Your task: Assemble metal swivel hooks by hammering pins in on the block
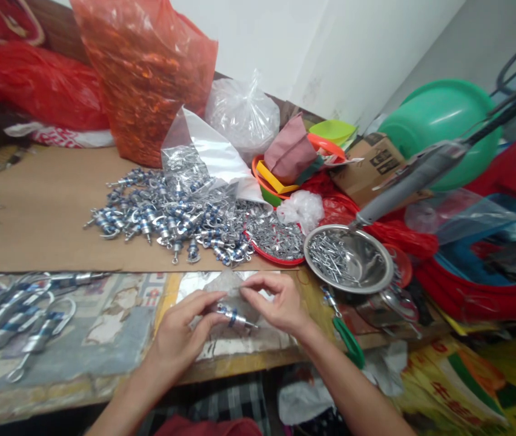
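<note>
My left hand [185, 321] is closed, thumb and forefinger around the end of a metal expansion bolt [236, 317] with blue rings. The bolt's tip points right, over a white sheet [221, 346] on the table edge. With thumb and fingers pinched, my right hand [278, 301] grips the edge of a small clear plastic bag [227, 283]. That bag spans the space between both hands; whether the bolt is inside it I cannot tell. Beyond the hands lies a heap of blue-ringed hook bolts [167, 212].
Larger bagged hook bolts [35, 327] lie at left. A steel bowl [378, 281] of metal pins and a red tray [280, 261] of small metal parts stand to the right. A green-handled tool [347, 342] hangs at the table edge. An orange bag [144, 72] stands behind.
</note>
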The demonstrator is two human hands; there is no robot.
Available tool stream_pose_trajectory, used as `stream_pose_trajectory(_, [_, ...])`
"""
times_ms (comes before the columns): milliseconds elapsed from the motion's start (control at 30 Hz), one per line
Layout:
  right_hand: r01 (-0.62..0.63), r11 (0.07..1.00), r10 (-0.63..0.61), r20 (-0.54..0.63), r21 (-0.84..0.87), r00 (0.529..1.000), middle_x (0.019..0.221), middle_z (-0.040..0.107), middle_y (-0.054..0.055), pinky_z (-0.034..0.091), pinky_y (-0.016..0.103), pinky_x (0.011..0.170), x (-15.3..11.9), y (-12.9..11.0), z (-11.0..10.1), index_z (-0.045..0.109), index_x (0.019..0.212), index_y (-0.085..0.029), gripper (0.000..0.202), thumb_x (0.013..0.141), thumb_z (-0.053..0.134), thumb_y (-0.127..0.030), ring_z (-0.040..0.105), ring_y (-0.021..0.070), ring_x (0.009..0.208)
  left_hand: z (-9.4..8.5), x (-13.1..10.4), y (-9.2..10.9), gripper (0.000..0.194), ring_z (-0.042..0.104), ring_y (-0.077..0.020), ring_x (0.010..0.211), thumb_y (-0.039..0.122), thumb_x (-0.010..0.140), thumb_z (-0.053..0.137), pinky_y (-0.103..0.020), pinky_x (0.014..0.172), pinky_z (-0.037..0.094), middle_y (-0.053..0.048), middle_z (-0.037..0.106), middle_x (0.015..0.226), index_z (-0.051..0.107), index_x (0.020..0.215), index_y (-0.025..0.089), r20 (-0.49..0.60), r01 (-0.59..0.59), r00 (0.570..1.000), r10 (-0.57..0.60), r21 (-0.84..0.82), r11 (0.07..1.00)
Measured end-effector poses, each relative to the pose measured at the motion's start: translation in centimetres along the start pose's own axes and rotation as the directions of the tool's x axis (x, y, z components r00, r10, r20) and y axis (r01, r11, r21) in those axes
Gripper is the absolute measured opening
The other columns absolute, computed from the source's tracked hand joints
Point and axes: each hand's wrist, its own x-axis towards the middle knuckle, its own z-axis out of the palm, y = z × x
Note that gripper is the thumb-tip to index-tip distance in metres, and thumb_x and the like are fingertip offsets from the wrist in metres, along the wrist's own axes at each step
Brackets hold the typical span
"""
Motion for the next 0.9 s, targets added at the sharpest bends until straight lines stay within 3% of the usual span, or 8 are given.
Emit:
stream_pose_trajectory(133, [0.181,0.973,-0.197,0.110,0.143,0.974,0.072,0.067,0.005,0.049,0.024,0.065,-2.0,-2.1,0.8,0.066,0.072,-0.016,0.013,0.070,0.054,-0.011,0.062,0.0135,0.069,0.1,0.1,-0.1,0.028,0.060,-0.0148,0.067,0.021,0.073,0.056,-0.024,0.063,0.047,-0.003,0.065,0.073,0.062,0.100,0.017,-0.017,-0.008,1.000,0.009,0.024,1.000])
stream_pose_trajectory(400, [0.316,0.943,-0.328,0.129,0.106,0.936,0.072,0.067,0.006,0.050,0.025,0.066,-2.4,-1.8,0.8,0.065,0.075,-0.016,0.023,0.070,0.046,-0.005,0.062,0.0138,0.070,0.0,0.2,0.2,0.020,0.060,-0.0147,0.069,0.017,0.074,0.052,-0.023,0.062,0.047,-0.003,0.065,0.073,0.068,0.086,0.021,0.022,-0.066,0.997,0.067,-0.049,0.997])
stream_pose_trajectory(600, [0.229,0.966,-0.241,0.092,0.118,0.966,0.071,0.066,0.003,0.049,0.024,0.063,-3.2,-1.7,1.1,0.062,0.074,-0.018,0.019,0.072,0.046,-0.008,0.061,0.0130,0.067,0.1,0.1,0.4,0.017,0.059,-0.0141,0.070,0.018,0.075,0.051,-0.023,0.065,0.046,-0.002,0.064,0.071,0.068,0.076,0.022,0.053,0.047,0.998,-0.043,-0.067,0.997])
stream_pose_trajectory(733, [0.194,0.977,-0.198,0.052,0.087,0.979,0.077,0.064,0.004,0.049,0.024,0.064,-3.9,-1.8,1.1,0.059,0.087,-0.017,0.014,0.073,0.057,-0.019,0.060,0.0140,0.070,-0.1,0.1,1.0,0.015,0.060,-0.0147,0.069,0.021,0.074,0.053,-0.024,0.065,0.046,-0.001,0.064,0.070,0.067,0.069,0.021,0.020,0.158,0.987,-0.157,-0.116,0.981])
stream_pose_trajectory(800, [0.296,0.955,-0.297,0.046,0.025,0.954,0.083,0.063,0.006,0.049,0.027,0.068,-4.3,-1.7,1.0,0.057,0.092,-0.017,0.021,0.072,0.060,-0.020,0.059,0.0158,0.076,-0.2,0.1,1.2,0.013,0.060,-0.0150,0.069,0.024,0.073,0.054,-0.025,0.065,0.045,-0.001,0.065,0.069,0.066,0.067,0.021,0.000,0.206,0.978,-0.209,-0.138,0.969])
stream_pose_trajectory(900, [0.487,0.865,-0.480,0.082,-0.120,0.873,0.089,0.064,0.009,0.049,0.027,0.068,-4.8,-1.3,0.9,0.058,0.095,-0.018,0.021,0.077,0.051,-0.010,0.059,0.0161,0.081,-0.3,0.2,1.6,0.012,0.059,-0.0156,0.070,0.026,0.072,0.056,-0.026,0.067,0.045,-0.001,0.064,0.071,0.065,0.067,0.021,0.001,0.214,0.977,-0.215,-0.116,0.970])
